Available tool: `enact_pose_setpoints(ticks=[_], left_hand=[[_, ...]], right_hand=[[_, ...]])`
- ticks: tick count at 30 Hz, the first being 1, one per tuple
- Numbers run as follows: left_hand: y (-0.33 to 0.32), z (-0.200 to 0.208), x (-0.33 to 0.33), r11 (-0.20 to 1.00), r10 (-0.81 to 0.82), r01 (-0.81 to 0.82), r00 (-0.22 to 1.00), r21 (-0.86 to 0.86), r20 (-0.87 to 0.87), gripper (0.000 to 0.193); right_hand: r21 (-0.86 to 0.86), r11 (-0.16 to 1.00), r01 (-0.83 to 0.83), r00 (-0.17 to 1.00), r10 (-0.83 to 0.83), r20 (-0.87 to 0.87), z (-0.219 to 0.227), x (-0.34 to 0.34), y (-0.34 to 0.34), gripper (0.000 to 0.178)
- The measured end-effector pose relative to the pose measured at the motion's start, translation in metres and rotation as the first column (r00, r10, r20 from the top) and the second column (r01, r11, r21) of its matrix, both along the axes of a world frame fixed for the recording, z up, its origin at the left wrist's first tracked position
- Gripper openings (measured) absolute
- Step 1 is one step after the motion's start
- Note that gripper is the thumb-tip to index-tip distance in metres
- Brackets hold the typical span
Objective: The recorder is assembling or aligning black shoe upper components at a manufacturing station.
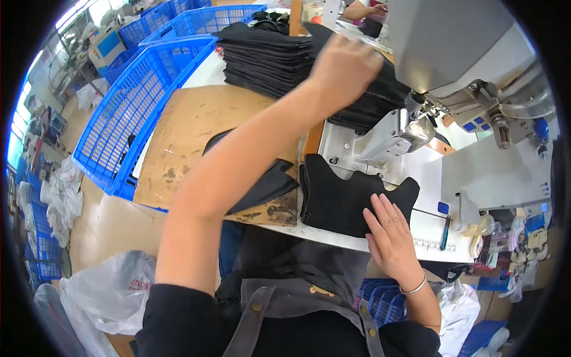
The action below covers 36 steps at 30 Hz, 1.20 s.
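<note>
My right hand (389,238) lies flat on a small pile of black cut fabric pieces (339,202) with curved, notched edges, at the front of the sewing machine bed. Its fingers are stretched out. Across the table my left arm reaches to the far side, where my left hand (348,68) is over a stack of black fabric pieces (380,89) beside the machine. Motion blurs its curled fingers, and whether they grip a piece is unclear. Beneath my left forearm another black piece (267,184) rests on a brown board (184,131), partly hidden by the arm.
The grey sewing machine head (452,41) and its metal arm (392,140) stand at the right. A tall black fabric stack (267,62) is at the back. Blue plastic crates (128,107) line the left. A teal-handled tool (445,232) lies near the right front edge.
</note>
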<state>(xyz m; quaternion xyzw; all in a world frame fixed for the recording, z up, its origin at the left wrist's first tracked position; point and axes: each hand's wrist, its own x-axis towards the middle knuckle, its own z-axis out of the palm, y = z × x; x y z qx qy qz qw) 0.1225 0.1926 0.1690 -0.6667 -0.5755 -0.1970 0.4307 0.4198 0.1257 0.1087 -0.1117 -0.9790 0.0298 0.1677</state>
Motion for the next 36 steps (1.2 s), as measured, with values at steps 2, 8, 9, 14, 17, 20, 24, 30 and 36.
enact_pose_setpoints(ticks=[2, 8, 9, 14, 17, 20, 24, 30, 36], left_hand=[[0.004, 0.001, 0.025, 0.896, -0.063, 0.149, 0.975, -0.419, 0.211, 0.042], [-0.063, -0.024, -0.009, 0.914, -0.396, 0.4, 0.85, 0.063, 0.347, 0.028], [-0.085, -0.028, -0.018, 0.947, -0.298, 0.321, 0.887, -0.008, 0.354, 0.012], [-0.152, -0.088, -0.037, 0.815, 0.242, 0.297, 0.604, -0.497, 0.759, 0.027], [-0.162, -0.12, -0.033, 0.881, 0.169, 0.211, 0.695, -0.423, 0.699, 0.033], [-0.16, -0.135, -0.038, 0.911, 0.123, 0.199, 0.704, -0.361, 0.7, 0.033], [-0.162, -0.14, -0.041, 0.924, 0.119, 0.18, 0.704, -0.338, 0.7, 0.026], [-0.204, -0.113, -0.045, 0.967, 0.242, 0.023, 0.236, -0.255, 0.941, 0.016], [-0.295, -0.131, -0.081, 0.939, -0.239, -0.312, -0.297, 0.142, 0.924, 0.02]], right_hand=[[-0.016, 1.0, -0.004, 1.0, 0.004, 0.011, -0.002, 0.003, -0.003, 0.051], [-0.124, 0.992, 0.017, 0.999, -0.013, 0.035, -0.015, 0.02, 0.003, 0.047], [-0.116, 0.993, 0.004, 1.0, -0.001, 0.025, -0.015, 0.02, 0.005, 0.046], [-0.119, 0.975, -0.188, 0.982, 0.184, -0.039, -0.01, -0.02, 0.017, 0.042], [-0.09, 0.953, -0.29, 0.956, 0.284, -0.075, -0.011, -0.064, 0.018, 0.041], [-0.04, 0.958, -0.284, 0.959, 0.282, -0.033, -0.023, -0.102, 0.017, 0.038], [-0.007, 0.952, -0.306, 0.949, 0.306, 0.077, -0.036, -0.14, 0.015, 0.035], [-0.027, 0.956, -0.292, 0.935, 0.291, 0.2, -0.042, -0.158, 0.017, 0.031], [-0.068, 0.946, -0.316, 0.931, 0.323, 0.168, -0.041, -0.169, 0.017, 0.02]])
